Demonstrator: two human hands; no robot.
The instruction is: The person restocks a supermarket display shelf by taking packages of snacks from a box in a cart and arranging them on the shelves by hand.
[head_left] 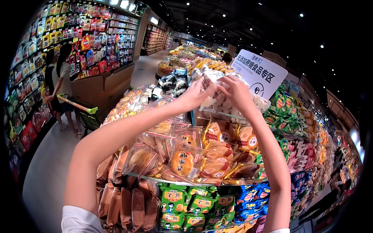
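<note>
Both arms reach forward over a tiered snack display. My left hand [197, 95] and my right hand [235, 90] are close together at the upper tier, fingers bent on small white wrapped packets [221, 101]. The fingertips are too small to tell whether either hand grips a packet. Beneath the arms lie clear bags of round flat cakes [182, 162] and brown-wrapped round cakes [219, 159]. A white sign with Chinese text [259, 72] stands just behind my right hand.
Lower down are green packets [196, 204], blue packets [252, 200] and brown packets [125, 206]. Two people stand at the left by a shopping cart [87, 112], near a wall of hanging snack bags [83, 39]. More green bags [285, 103] fill the right side.
</note>
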